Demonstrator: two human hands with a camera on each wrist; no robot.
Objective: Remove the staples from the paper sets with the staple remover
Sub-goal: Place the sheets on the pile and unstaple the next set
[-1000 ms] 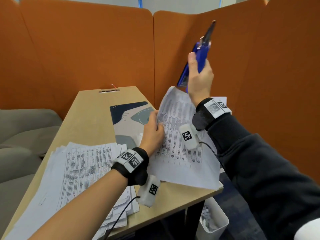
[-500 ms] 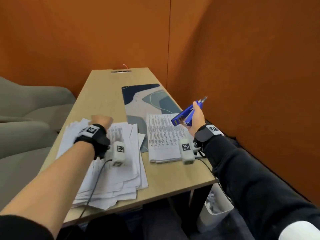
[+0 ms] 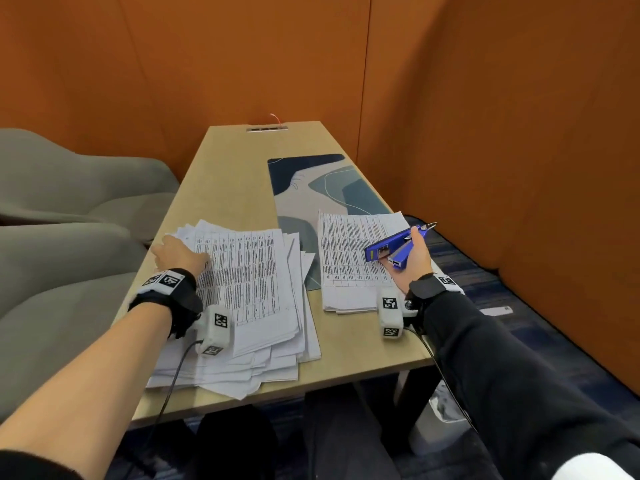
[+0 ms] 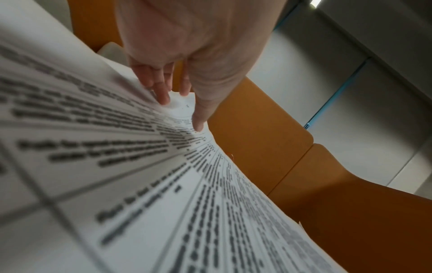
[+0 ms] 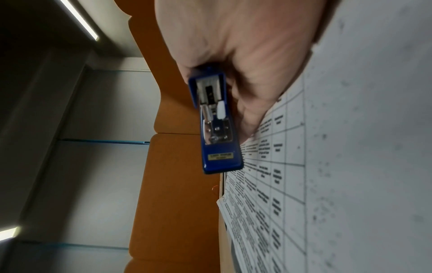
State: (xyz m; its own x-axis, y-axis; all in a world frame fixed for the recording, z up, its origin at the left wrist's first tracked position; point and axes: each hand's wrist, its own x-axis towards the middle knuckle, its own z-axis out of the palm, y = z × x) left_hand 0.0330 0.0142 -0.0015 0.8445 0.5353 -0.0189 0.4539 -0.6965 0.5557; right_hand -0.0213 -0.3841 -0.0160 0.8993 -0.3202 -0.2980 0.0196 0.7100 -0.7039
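- On the table (image 3: 239, 188), head view: loose fanned pile of printed sheets (image 3: 256, 292) at left; tidier paper set (image 3: 349, 258) at right, partly over a patterned desk mat (image 3: 311, 185).
- Left hand (image 3: 180, 256) lies at the far left corner of the pile. Head view shows only its back; finger posture not readable there.
- Left wrist view fills that in: fingers (image 4: 161, 92) reach down onto the corner of the top sheet (image 4: 182, 105), thumb alongside, paper buckled slightly between them. Looks like a light pinch.
- Right hand (image 3: 412, 261) hovers at the right edge of the tidy set, fingers curled round the blue staple remover (image 3: 394, 245); metal tip points away to the right.
- Right wrist view adds the tool's underside (image 5: 215, 129): open metal channel, small yellow label near the end. Palm sits just beside the printed table.
- Head view only: grey seats (image 3: 69, 209) at left, orange partition (image 3: 242, 64) behind.
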